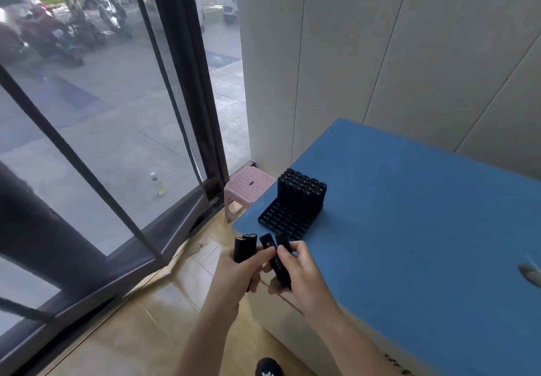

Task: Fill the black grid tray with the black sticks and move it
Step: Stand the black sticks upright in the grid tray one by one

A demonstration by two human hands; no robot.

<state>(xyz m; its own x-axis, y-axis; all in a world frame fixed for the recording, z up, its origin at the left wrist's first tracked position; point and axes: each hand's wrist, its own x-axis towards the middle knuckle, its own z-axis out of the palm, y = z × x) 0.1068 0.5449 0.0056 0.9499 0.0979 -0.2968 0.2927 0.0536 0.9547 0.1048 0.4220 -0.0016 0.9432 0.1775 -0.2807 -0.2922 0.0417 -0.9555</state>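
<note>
We are in the filling step, and the moving is yet to come. The tray sits near the corner of the blue table. Only its far rows are taken: the standing sticks are packed upright side by side there, while the near rows show open slots.

Both hands hang just off the table's corner, over the floor and a little short of the tray. Our left hand has its fingers curled round two sticks held side by side, their tops poking up above the thumb. Our right hand pinches a second pair between thumb and fingertips, tilted away from us toward the tray. The hands are close, fingertips nearly meeting, and we cannot tell whether a stick is passing from one to the other.

The next move, as we judge it, is to single out one stick, carry it over an open slot beside the standing sticks, set it upright and push it down. The slots look snug, so a tilted stick could catch on the grid or knock its neighbours. Freeing one stick from a pair is the tricky part, since a slip here would send it to the floor. Many slots are open, so lifting the tray seems some way off.

A pink stool stands beyond the table's corner by the glass door
</note>
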